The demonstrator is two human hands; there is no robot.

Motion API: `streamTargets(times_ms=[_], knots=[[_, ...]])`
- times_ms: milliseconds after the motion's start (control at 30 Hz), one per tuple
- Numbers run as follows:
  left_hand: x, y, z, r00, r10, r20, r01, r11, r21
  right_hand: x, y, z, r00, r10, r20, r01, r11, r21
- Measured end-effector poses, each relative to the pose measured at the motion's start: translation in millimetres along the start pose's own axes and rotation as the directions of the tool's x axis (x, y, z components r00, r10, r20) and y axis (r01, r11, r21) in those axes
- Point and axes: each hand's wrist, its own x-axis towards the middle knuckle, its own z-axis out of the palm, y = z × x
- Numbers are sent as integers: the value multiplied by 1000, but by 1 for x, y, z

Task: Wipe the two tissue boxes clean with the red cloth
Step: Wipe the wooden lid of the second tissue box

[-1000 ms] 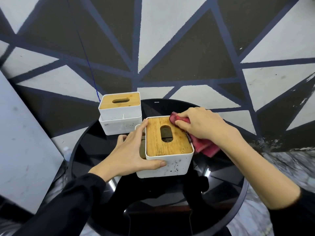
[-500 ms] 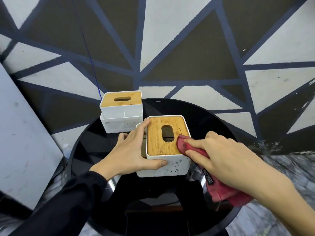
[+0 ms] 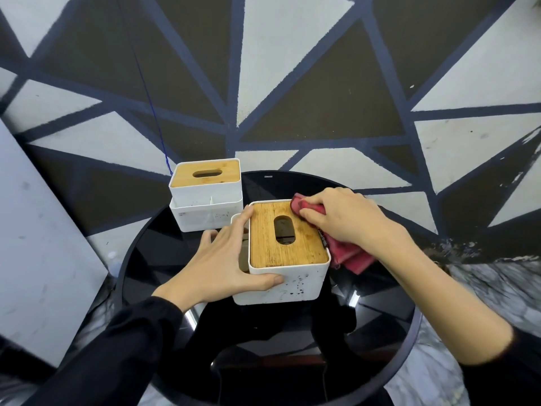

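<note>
Two white tissue boxes with wooden slotted lids stand on a round black glass table point(image 3: 380, 332). The near box point(image 3: 288, 253) has dark specks on its front wall. My left hand point(image 3: 222, 265) grips its left side, thumb on the front wall and index finger along the lid's edge. My right hand point(image 3: 348, 221) presses the red cloth point(image 3: 307, 206) onto the far right corner of that lid; the rest of the cloth hangs down the box's right side. The far box point(image 3: 206, 194) stands behind and to the left, untouched, with specks on its lower front.
A grey slanted panel point(image 3: 38, 244) rises just left of the table. Behind the table is a wall painted with black, white and blue triangles. A thin blue string point(image 3: 152, 106) hangs down toward the far box. Marbled floor shows at the right.
My right hand has carried the red cloth from the lid's near right edge up to its far right corner. My left hand and both boxes have stayed in place.
</note>
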Motion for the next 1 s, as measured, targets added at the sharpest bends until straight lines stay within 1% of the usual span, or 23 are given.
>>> streamTargets(times_ms=[67,167,300,400,600,767,1000], knots=[[0,-1,1,1000,13,-2,-13,1000,10,-7,1,0,1000,-4,-10,4,1000,1],[2,-2,2,1000,19,-10,-19,1000,20,-27,1,-5,999,-9,54,6,999,46],[2,-4,3,1000,22,-16,-22,1000,8,-81,-8,-12,995,-27,93,22,998,58],[3,-6,4,1000,17,-13,-17,1000,-8,-109,-15,-15,993,2,116,-7,999,39],[4,-7,4,1000,22,-13,-22,1000,-6,-93,-10,-15,995,-1,102,-5,998,60],[4,-7,5,1000,20,-20,-20,1000,-16,-67,-7,-7,997,5,71,-7,1000,29],[4,-7,6,1000,16,-23,-16,999,-38,-38,-1,-3,999,16,38,-19,997,77]])
